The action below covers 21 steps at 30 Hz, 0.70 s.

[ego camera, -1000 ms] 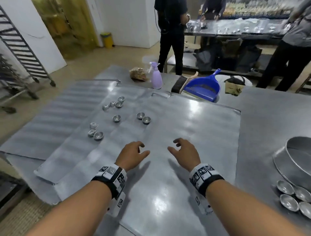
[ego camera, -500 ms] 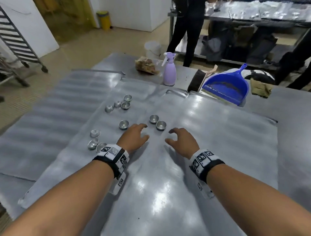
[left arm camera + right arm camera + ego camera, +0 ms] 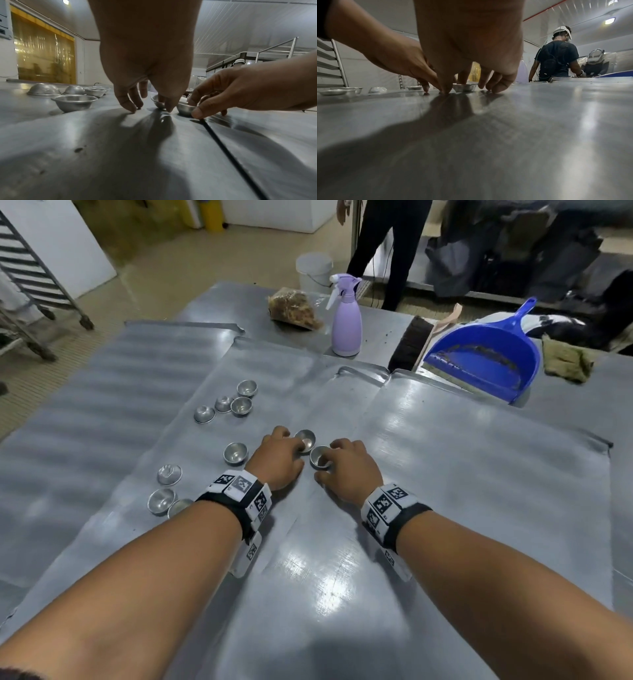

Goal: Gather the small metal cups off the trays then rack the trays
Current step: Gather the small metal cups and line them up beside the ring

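Overlapping metal trays (image 3: 445,491) cover the steel table. Several small metal cups lie on the middle tray (image 3: 274,371), some upright (image 3: 235,453), some upside down (image 3: 204,414). My left hand (image 3: 301,448) pinches the rim of one upright cup (image 3: 306,437); in the left wrist view a finger dips inside this cup (image 3: 157,103) with the thumb in front. Just to its right, my right hand (image 3: 326,462) pinches a second cup (image 3: 319,457), index finger inside and thumb outside, as the right wrist view shows on that cup (image 3: 464,87). Both cups still sit on the tray.
A purple spray bottle (image 3: 346,326), a bag of crumbs (image 3: 294,309), a brush (image 3: 411,344), a blue dustpan (image 3: 486,361) and a rag (image 3: 565,359) line the table's far side. A tray rack (image 3: 34,275) stands far left. A person (image 3: 387,244) stands behind the table.
Both hands have moved forward across the tray from its near middle to the two cups and closed their fingers on them. The head view has leaned in closer.
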{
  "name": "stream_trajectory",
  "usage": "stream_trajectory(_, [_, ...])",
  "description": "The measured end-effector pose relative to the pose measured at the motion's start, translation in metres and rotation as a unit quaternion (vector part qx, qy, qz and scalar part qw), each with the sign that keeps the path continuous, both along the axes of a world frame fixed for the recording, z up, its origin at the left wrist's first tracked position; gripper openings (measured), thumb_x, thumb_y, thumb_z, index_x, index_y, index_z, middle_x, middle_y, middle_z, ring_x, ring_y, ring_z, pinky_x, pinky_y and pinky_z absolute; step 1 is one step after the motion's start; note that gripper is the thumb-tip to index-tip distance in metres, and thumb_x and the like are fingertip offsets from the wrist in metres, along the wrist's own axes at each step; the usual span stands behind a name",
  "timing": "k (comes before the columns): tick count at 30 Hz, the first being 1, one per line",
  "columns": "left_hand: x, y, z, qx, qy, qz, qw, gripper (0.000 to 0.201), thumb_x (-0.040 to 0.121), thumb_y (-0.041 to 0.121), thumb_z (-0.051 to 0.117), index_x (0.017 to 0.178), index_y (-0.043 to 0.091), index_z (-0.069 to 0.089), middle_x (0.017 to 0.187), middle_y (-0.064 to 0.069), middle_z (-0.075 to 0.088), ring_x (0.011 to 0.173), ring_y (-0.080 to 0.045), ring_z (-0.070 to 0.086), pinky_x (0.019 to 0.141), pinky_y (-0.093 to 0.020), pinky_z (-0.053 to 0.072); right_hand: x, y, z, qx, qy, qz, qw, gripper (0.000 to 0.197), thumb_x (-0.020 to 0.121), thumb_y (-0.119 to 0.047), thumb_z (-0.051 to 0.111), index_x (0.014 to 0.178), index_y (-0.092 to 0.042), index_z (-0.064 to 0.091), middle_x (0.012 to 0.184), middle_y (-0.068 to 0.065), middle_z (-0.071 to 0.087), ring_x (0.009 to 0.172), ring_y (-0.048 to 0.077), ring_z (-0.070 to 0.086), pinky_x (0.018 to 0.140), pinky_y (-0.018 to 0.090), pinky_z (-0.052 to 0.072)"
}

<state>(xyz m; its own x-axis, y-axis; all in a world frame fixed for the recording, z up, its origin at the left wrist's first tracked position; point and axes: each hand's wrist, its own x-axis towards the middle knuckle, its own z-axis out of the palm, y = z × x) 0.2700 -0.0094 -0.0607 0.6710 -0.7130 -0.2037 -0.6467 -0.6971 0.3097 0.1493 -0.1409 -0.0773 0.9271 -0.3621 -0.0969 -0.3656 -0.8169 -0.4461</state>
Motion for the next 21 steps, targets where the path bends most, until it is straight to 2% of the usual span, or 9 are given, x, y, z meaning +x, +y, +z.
stream_trajectory(5, [0.007, 0.007, -0.001, -0.028, -0.014, -0.002, 1.0, 0.023, 0.086, 0.03, 0.072, 0.101, 0.012, 0.068, 0.143, -0.007, 0.049, 0.119, -0.032, 0.054, 0.094, -0.036, 0.044, 0.004, 0.003, -0.003, 0.009, -0.032, -0.008, 0.999, 0.018, 0.088, -0.039, 0.064, 0.097, -0.024, 0.069, 0.12, 0.0, 0.061, 0.113, 0.028, 0.047, 0.085, 0.038, 0.047])
stream_trajectory(6, [0.007, 0.008, 0.0, -0.035, -0.019, -0.004, 0.999, 0.022, 0.085, 0.03, 0.072, 0.095, 0.011, 0.068, 0.137, -0.006, 0.055, 0.115, -0.03, 0.057, 0.092, -0.036, 0.046, 0.004, 0.004, -0.002, 0.016, -0.036, -0.013, 0.999, 0.021, 0.087, -0.039, 0.065, 0.099, -0.022, 0.068, 0.118, 0.0, 0.062, 0.111, 0.027, 0.048, 0.084, 0.038, 0.047])
stream_trajectory(8, [0.005, 0.011, 0.003, -0.056, -0.016, 0.006, 0.998, 0.023, 0.083, 0.029, 0.074, 0.084, 0.01, 0.063, 0.114, -0.005, 0.062, 0.101, -0.029, 0.06, 0.082, -0.037, 0.048, 0.004, 0.006, -0.001, 0.031, -0.042, -0.03, 0.998, 0.032, 0.083, -0.039, 0.07, 0.108, -0.02, 0.062, 0.115, 0.002, 0.062, 0.109, 0.026, 0.049, 0.084, 0.04, 0.048])
stream_trajectory(10, [0.002, 0.015, 0.004, -0.076, -0.001, 0.025, 0.997, 0.029, 0.079, 0.029, 0.077, 0.089, 0.011, 0.058, 0.1, -0.005, 0.059, 0.092, -0.029, 0.059, 0.078, -0.039, 0.048, 0.003, 0.008, -0.001, 0.048, -0.045, -0.043, 0.997, 0.049, 0.079, -0.039, 0.074, 0.121, -0.02, 0.057, 0.118, 0.003, 0.061, 0.111, 0.027, 0.049, 0.087, 0.042, 0.048])
stream_trajectory(12, [-0.003, 0.021, 0.005, -0.095, 0.02, 0.036, 0.995, 0.042, 0.076, 0.03, 0.081, 0.107, 0.014, 0.057, 0.109, -0.004, 0.058, 0.097, -0.027, 0.059, 0.082, -0.039, 0.048, -0.001, 0.012, -0.001, 0.046, -0.038, -0.036, 0.998, 0.063, 0.081, -0.04, 0.074, 0.135, -0.018, 0.051, 0.128, 0.006, 0.056, 0.117, 0.028, 0.048, 0.094, 0.042, 0.046])
stream_trajectory(14, [-0.009, 0.028, 0.008, -0.101, 0.036, 0.04, 0.993, 0.06, 0.076, 0.03, 0.082, 0.126, 0.014, 0.054, 0.124, -0.006, 0.054, 0.108, -0.025, 0.058, 0.09, -0.035, 0.047, -0.007, 0.017, 0.001, 0.04, -0.029, -0.025, 0.998, 0.066, 0.084, -0.041, 0.072, 0.14, -0.016, 0.048, 0.132, 0.009, 0.052, 0.12, 0.029, 0.046, 0.096, 0.04, 0.045])
stream_trajectory(15, [-0.012, 0.032, 0.009, -0.1, 0.038, 0.041, 0.993, 0.063, 0.076, 0.031, 0.083, 0.129, 0.013, 0.055, 0.127, -0.008, 0.052, 0.11, -0.026, 0.057, 0.092, -0.033, 0.045, -0.011, 0.02, 0.002, 0.044, -0.028, -0.024, 0.998, 0.066, 0.084, -0.042, 0.072, 0.139, -0.016, 0.049, 0.132, 0.009, 0.051, 0.12, 0.029, 0.046, 0.096, 0.039, 0.045])
stream_trajectory(19, [-0.033, 0.047, 0.024, -0.099, 0.032, 0.03, 0.994, 0.056, 0.075, 0.036, 0.083, 0.121, 0.014, 0.061, 0.122, -0.007, 0.052, 0.106, -0.026, 0.058, 0.09, -0.032, 0.044, -0.038, 0.037, 0.013, 0.067, -0.038, -0.04, 0.996, 0.058, 0.083, -0.041, 0.073, 0.132, -0.018, 0.054, 0.126, 0.007, 0.052, 0.114, 0.027, 0.052, 0.092, 0.038, 0.048])
stream_trajectory(21, [-0.051, 0.054, 0.033, -0.112, 0.044, 0.022, 0.993, 0.056, 0.077, 0.034, 0.082, 0.124, 0.014, 0.06, 0.123, -0.008, 0.054, 0.111, -0.026, 0.057, 0.093, -0.033, 0.043, -0.058, 0.047, 0.021, 0.067, -0.042, -0.056, 0.995, 0.054, 0.084, -0.039, 0.071, 0.131, -0.019, 0.054, 0.125, 0.007, 0.051, 0.111, 0.027, 0.054, 0.09, 0.038, 0.049])
